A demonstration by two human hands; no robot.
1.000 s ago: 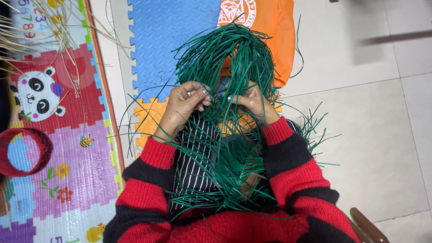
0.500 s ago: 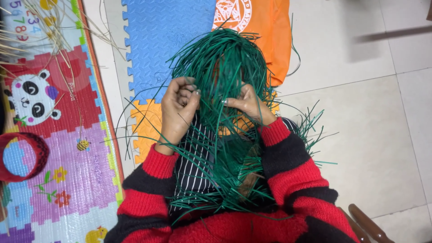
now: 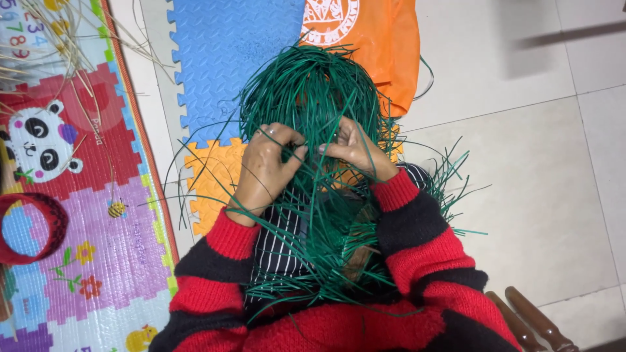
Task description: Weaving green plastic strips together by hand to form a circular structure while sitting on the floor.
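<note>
- Left hand [image 3: 267, 166] curled over, fingers pinching a few thin green strands [image 3: 313, 98], knuckles up, ring showing on one finger.
- Right hand [image 3: 352, 150] just beside it, fingertips nearly meeting the left's, also pinched on strands; both grips closed on the green stuff.
- The bundle of strands rises away from both hands, arching over and beyond the fingers, long axis running from the lap outward; loose ends spray out past the right wrist and under both forearms.
- Neither hand is nearer: the work sits right between them, at the fingertips.
- Forearms in red-and-black striped sleeves [image 3: 417, 228] angle inward from the elbows, wrists bent down.
- Beyond the hands, on the floor: a blue foam mat [image 3: 208, 58], an orange foam mat [image 3: 215, 176] below the left hand, an orange bag [image 3: 385, 45].
- Far to the left-hand side, a colourful play mat [image 3: 85, 195] with pale straw [image 3: 59, 32] scattered on it.
</note>
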